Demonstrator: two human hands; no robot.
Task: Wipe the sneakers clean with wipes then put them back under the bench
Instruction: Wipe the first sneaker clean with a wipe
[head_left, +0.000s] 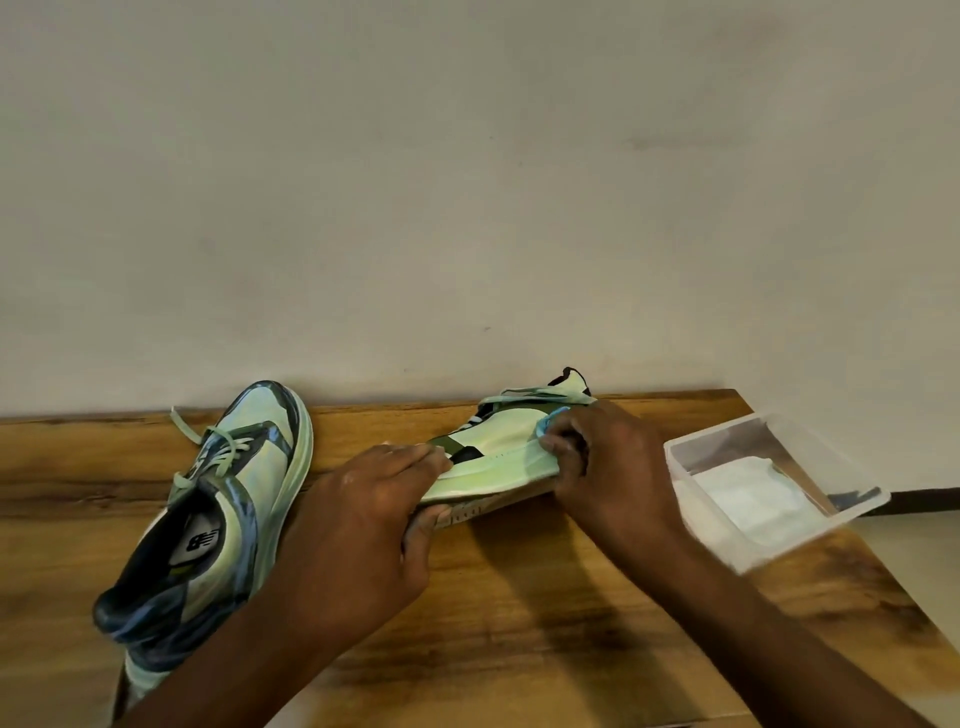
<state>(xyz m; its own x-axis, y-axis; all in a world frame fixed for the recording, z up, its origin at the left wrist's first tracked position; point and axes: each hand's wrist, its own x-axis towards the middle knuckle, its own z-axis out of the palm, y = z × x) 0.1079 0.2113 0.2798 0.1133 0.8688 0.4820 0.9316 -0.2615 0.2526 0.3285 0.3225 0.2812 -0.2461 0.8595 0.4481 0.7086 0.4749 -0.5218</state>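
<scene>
Two pale green and blue sneakers are on a wooden bench top (519, 597). One sneaker (218, 499) stands upright at the left, toe toward the wall. The other sneaker (498, 452) lies tilted on its side in the middle. My left hand (363, 519) grips its heel end by the sole edge. My right hand (608, 462) presses a small blue wipe (549, 420) against its side near the toe; most of the wipe is hidden under my fingers.
A clear plastic box (769, 483) with white wipes inside sits at the bench's right end, partly over the edge. A plain wall rises right behind the bench. The floor shows past the right edge.
</scene>
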